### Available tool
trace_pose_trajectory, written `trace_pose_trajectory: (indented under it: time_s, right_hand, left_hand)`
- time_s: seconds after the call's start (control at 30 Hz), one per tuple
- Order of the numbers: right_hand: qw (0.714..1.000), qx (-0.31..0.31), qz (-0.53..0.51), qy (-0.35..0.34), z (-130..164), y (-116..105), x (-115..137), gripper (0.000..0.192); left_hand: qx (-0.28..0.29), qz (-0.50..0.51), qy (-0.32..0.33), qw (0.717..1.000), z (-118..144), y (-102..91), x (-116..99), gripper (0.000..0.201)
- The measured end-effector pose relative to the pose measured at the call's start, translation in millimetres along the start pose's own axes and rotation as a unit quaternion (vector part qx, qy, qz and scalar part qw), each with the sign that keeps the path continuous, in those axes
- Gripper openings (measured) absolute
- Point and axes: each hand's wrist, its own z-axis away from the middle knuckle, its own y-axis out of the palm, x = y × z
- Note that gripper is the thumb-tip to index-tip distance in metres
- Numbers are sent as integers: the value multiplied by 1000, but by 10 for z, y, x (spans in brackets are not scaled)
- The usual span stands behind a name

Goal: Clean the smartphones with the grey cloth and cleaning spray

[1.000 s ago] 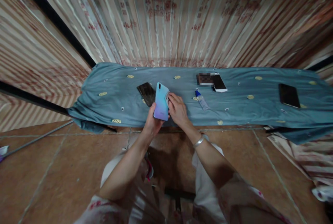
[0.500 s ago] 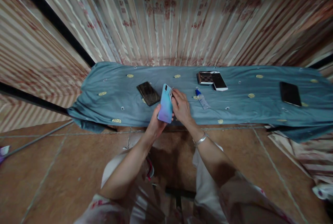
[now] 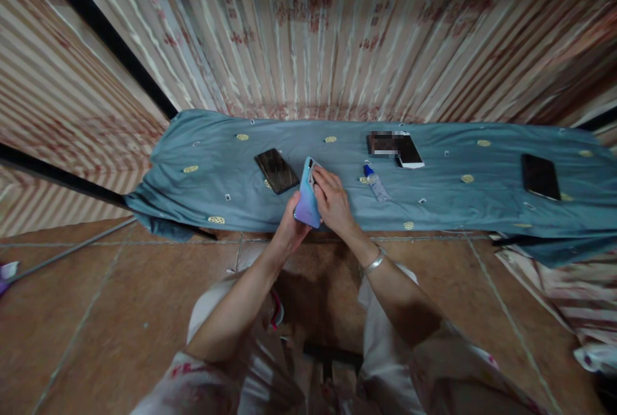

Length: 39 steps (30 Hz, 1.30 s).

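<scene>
At frame centre, the gradient-blue phone (image 3: 306, 195) is gripped by the left hand (image 3: 291, 227) and now tilted edge-on, while the right hand (image 3: 332, 204) is curled closed against its back, apparently wiping.

A cloth-covered counter (image 3: 216, 171) runs left to right before a curtain (image 3: 308, 29), with a tiled floor (image 3: 96, 312) in front of it. Near its front edge, the left hand (image 3: 290, 225) and right hand (image 3: 332, 203) hold a phone (image 3: 306, 195) between them. A second phone (image 3: 276, 171) lies just left of it. To the right lies a small bottle (image 3: 375, 184), behind that two more phones (image 3: 396, 148) side by side, and far right another phone (image 3: 540, 176).
</scene>
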Motion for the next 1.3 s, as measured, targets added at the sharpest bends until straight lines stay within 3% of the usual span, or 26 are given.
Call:
trace_pose_trajectory:
  time_s: [0.33, 0.53, 0.73, 0.9, 1.13, 1.3]
  right_hand:
    - [998, 32, -23, -46, 159, -9, 269, 44]
    - [996, 43, -27, -79, 253, 0, 375, 45]
    - [996, 48, -24, -75, 230, -49, 355, 45]
    - [998, 51, -15, -38, 141, -108, 276, 45]
    - [999, 28, 8, -17, 33, -162, 93, 43]
    - [999, 30, 6, -28, 40, -164, 104, 44]
  left_hand:
    - [-27, 54, 20, 998, -41, 47, -84, 37]
    - [-32, 35, 27, 999, -50, 26, -115, 43]
    - [-34, 32, 34, 998, -80, 14, -68, 34]
    - [-4, 42, 13, 999, -92, 27, 10, 29]
    - [24, -26, -32, 999, -35, -32, 113, 30]
    - [18, -27, -20, 999, -47, -29, 107, 33]
